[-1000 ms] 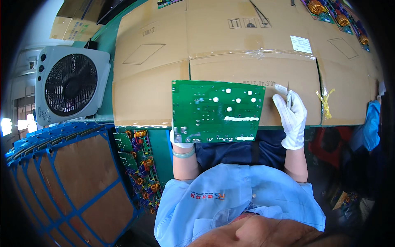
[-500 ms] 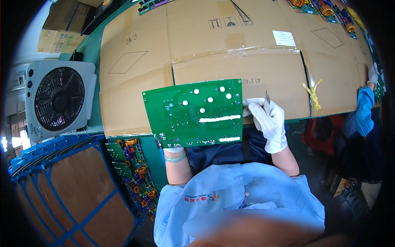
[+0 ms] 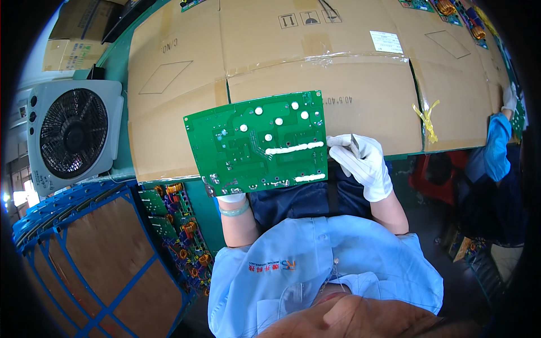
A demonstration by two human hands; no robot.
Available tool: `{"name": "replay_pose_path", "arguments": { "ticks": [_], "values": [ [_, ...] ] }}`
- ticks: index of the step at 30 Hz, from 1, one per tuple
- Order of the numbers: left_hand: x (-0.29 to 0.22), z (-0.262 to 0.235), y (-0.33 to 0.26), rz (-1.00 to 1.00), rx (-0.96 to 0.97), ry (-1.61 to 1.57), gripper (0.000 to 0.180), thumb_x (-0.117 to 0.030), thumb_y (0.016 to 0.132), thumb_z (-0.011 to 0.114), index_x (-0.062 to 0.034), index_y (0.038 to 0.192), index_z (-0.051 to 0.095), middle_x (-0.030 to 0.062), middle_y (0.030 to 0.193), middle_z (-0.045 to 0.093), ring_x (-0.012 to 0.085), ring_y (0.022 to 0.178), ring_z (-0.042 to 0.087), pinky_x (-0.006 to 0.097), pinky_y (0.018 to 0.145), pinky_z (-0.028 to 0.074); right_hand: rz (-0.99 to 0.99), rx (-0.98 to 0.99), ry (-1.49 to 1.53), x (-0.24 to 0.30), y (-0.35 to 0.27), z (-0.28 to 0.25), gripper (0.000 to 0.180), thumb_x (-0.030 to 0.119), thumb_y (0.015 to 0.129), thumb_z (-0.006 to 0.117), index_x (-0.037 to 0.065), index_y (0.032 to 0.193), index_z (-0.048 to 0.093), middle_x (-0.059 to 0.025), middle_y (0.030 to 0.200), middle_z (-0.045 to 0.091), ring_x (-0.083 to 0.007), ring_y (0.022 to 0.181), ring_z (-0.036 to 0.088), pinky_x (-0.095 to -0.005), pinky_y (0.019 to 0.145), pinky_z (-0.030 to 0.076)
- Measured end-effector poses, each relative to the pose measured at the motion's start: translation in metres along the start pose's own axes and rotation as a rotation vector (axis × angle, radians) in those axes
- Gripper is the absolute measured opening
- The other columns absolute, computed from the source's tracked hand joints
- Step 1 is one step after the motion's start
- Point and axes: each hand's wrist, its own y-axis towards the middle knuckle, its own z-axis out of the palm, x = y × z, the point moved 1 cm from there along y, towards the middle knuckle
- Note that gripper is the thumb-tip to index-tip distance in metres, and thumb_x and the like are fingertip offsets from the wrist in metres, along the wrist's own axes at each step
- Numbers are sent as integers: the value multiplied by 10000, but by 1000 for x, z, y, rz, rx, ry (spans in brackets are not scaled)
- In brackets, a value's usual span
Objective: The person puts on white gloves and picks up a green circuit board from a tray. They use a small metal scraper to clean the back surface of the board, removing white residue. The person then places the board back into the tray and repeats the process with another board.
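So that its face shows, presumably, your left hand [image 3: 232,198], grip hidden, props the board [image 3: 236,147]. Your curled right hand [image 3: 365,168] pinches a tool [image 3: 354,144].

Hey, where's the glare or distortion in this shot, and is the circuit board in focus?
In the head view, window light at far left burns out white; clear tape glints; the blue-framed rack bows toward the blackened rim; the green circuit board looks fairly sharp.
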Motion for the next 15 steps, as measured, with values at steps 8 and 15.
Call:
{"name": "replay_pose_path", "arguments": {
  "ticks": [8, 15],
  "values": [
    [1, 1, 4, 13, 50, -1, 469, -352, 1068, 401, -97, 1457, 462, 118, 1472, 512, 288, 1293, 537, 469, 1049, 476, -2, -13, 72, -4, 1, 2, 236, 73, 950, 651, -51, 1145, 697, -105, 855, 741, -69, 583, 570, -225, 532, 442],
    [2, -7, -1, 26, -15, 8, 500, -390, 1059, 414, -107, 1469, 454, 128, 1481, 504, 298, 1295, 541, 494, 1042, 480, 26, -22, 43, -4, 1, 3, 231, 56, 939, 650, -56, 1134, 704, -105, 832, 741, -59, 571, 554, -225, 531, 432]
  ]
}}
